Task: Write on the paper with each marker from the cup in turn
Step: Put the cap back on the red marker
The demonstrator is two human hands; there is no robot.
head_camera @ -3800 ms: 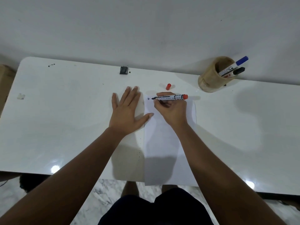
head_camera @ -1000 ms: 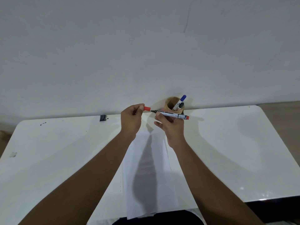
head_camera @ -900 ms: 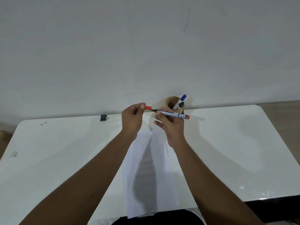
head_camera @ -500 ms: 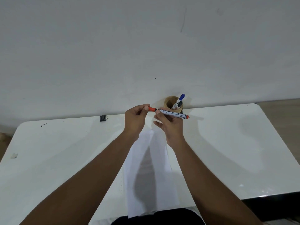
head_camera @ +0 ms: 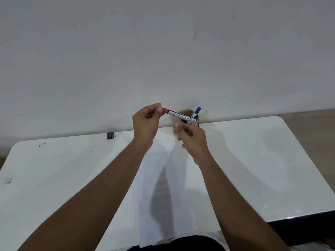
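My left hand pinches the red cap end of the red marker and holds it level above the table's far edge, cap on. My right hand sits just under the marker's other end with its fingers curled and blurred; whether it touches the marker is unclear. Behind the marker stands the wooden cup, mostly hidden, with a blue-capped marker sticking out. The white paper lies lengthwise on the table under my forearms, its near end hanging over the front edge.
The white table runs against a plain grey wall. A small black object sits at the back edge to the left, and a small pale scrap lies near the left edge.
The red cap went onto the marker's tip. My right hand slid from the barrel to under the marker's far end, and the marker rose slightly in front of the cup.
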